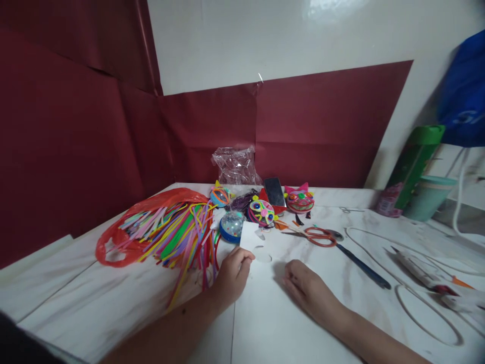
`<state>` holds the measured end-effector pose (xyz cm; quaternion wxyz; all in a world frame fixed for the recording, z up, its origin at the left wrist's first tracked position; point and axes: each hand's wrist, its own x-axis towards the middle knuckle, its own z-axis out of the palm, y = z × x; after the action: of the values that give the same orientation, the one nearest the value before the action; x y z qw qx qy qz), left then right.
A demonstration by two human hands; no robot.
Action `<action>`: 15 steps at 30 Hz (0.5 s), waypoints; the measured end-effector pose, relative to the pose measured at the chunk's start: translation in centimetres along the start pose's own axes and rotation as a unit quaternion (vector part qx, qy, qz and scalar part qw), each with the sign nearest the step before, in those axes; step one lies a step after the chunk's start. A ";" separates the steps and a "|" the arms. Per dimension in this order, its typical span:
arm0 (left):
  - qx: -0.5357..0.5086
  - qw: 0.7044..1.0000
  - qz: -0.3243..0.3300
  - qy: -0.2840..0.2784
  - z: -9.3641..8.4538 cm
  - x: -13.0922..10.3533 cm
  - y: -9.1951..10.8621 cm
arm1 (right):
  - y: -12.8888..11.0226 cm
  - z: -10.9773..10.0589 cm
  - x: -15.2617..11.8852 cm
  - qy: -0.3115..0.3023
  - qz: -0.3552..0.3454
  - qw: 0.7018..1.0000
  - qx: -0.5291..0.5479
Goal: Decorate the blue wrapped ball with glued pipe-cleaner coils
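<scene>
My left hand [234, 272] pinches the lower edge of a small white card [249, 235] between thumb and fingers. Curved cut-out shapes show at the card's right side, and a thin pale round piece [264, 258] lies just beside it. To the right, my right hand [303, 283] is curled close above the table; whatever its fingers may hold is hidden. Behind the card sit a clear dome with a blue base [232, 226] and a round colourful animal-face ornament [261, 212]. Orange-handled scissors [320, 236] lie beyond my right hand.
A red plastic bag [113, 253] with many coloured pipe cleaners [178, 232] spreads at left. Further back are a pink-eared ornament [300, 198], a dark phone-like slab [275, 192] and clear wrapping [235, 164]. A glue gun [424, 270] with its looping cord lies at right, near a dark-handled tool [364, 267].
</scene>
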<state>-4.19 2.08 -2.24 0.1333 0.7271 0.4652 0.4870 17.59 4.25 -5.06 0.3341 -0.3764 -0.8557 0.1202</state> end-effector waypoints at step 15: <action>0.063 0.995 -0.004 -0.072 0.4 0.6 -1.7 | 3.0 -6.4 2.5 0.008 0.266 0.940 -0.213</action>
<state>-4.67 3.59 -3.16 0.1226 0.7657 0.4864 0.4025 22.30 7.80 -0.48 0.2087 -0.6532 -0.7277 0.0168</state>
